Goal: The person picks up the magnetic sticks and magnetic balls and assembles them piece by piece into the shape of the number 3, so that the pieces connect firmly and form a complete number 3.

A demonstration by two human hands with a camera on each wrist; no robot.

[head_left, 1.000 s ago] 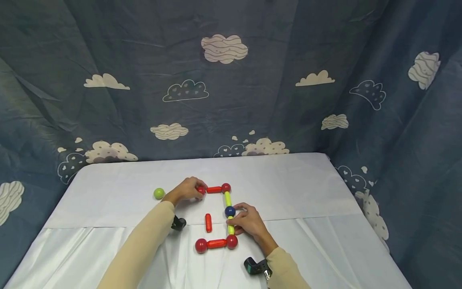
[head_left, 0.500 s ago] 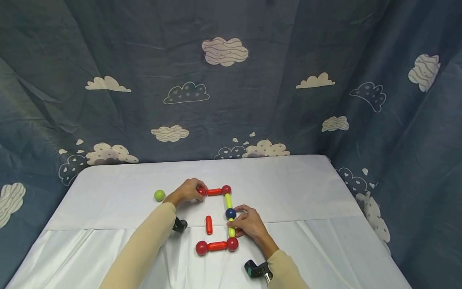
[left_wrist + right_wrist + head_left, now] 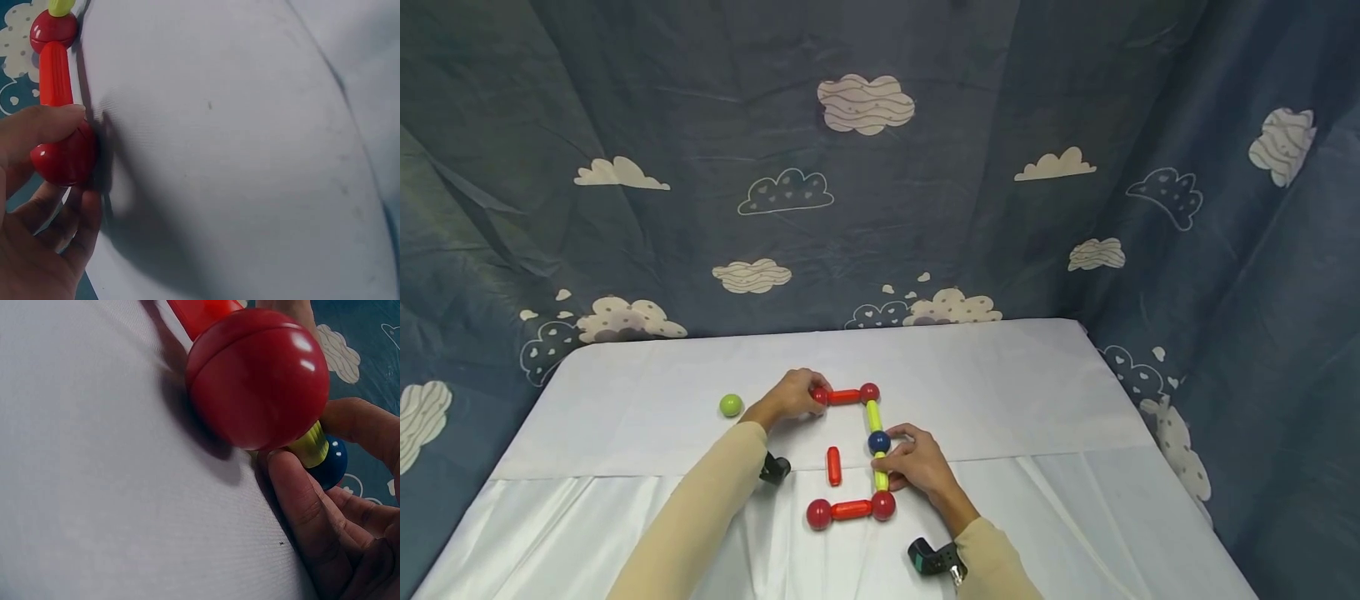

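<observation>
With thumb and fingers my left hand (image 3: 792, 394) grips a red ball (image 3: 65, 156) at the far left end of a chain of balls and rods. A red rod (image 3: 844, 397) runs from it to another red ball (image 3: 869, 392). From there an upper yellow-green rod (image 3: 874, 416), a blue ball (image 3: 879, 442) and a lower yellow-green rod (image 3: 881, 482) come toward me. My right hand (image 3: 923, 463) pinches this lower rod, just below the blue ball. At the near corner a larger-looking red ball (image 3: 259, 378) joins a near red rod (image 3: 852, 510), which ends in a red ball (image 3: 819, 514).
Inside the bracket-shaped chain lies a loose red rod (image 3: 833, 466). A green ball (image 3: 731, 406) rests left of my left hand. All of it sits on a white-clothed table (image 3: 1037, 383), backed by a dark cloud-print curtain (image 3: 925, 208).
My left hand has shifted the red ball slightly right, and the small gap to the red rod has closed. My right hand keeps its hold on the lower yellow-green rod.
</observation>
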